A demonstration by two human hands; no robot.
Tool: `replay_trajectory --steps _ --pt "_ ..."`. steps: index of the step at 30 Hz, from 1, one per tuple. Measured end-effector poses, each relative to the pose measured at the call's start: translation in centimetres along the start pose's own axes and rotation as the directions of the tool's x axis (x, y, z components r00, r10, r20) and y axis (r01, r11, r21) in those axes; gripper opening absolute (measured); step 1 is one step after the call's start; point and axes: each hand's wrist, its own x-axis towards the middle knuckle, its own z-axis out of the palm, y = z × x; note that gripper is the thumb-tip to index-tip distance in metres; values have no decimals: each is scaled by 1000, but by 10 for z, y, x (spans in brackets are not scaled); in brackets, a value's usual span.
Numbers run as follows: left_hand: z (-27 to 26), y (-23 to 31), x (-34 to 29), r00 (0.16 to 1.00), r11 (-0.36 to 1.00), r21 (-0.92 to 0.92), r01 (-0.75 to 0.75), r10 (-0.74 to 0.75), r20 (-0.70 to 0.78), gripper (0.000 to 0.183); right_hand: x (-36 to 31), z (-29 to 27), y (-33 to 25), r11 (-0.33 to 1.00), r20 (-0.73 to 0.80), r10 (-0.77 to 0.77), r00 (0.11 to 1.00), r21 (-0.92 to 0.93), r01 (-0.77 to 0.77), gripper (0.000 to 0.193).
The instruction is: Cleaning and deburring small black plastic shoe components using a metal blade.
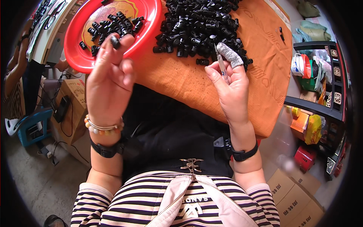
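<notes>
Head view looks down on two raised hands over a lap and an orange cloth (261,68) spread on the worktop. Left hand (107,77) is lifted with its back to the camera, and its fingers (124,41) are closed on one small black clip (115,41), pinched at the fingertips just above the near rim of a red tray (75,53). More black clips of the same kind lie loose in that tray, beyond and just past the held one. Right hand (230,89) is upright near the middle of the cloth; thumb and forefinger grip a thin blade (220,64) that points up and away, its tip close to the edge of a large pile (200,26) of black clips heaped on the cloth. The forefinger wears a grey knitted cot (230,55), which stands just beside the blade and touches the near edge of the pile. The held clip and the blade are well apart, the clip to the left over the tray, the blade to the right by the pile. A bead bracelet (104,128) and a dark band sit on the left wrist, a dark band on the right. Cardboard boxes (291,193) stand on the floor at lower right.
</notes>
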Motion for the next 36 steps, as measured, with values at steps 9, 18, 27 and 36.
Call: replay_trajectory --steps 9,18,27,36 --pt "-2 4 0 998 999 49 -17 14 62 40 7 3 11 857 -30 -205 978 -489 165 44" --pt "23 -43 -11 930 857 362 366 -355 -99 27 5 1 7 722 28 -174 984 -677 147 48" --pt "24 -53 -13 884 842 275 465 -460 -86 23 -12 4 -20 986 322 71 944 -164 -18 56" --pt "17 -51 -14 765 773 -3 635 -628 141 23 -15 12 -25 999 219 32 975 0 -33 56"
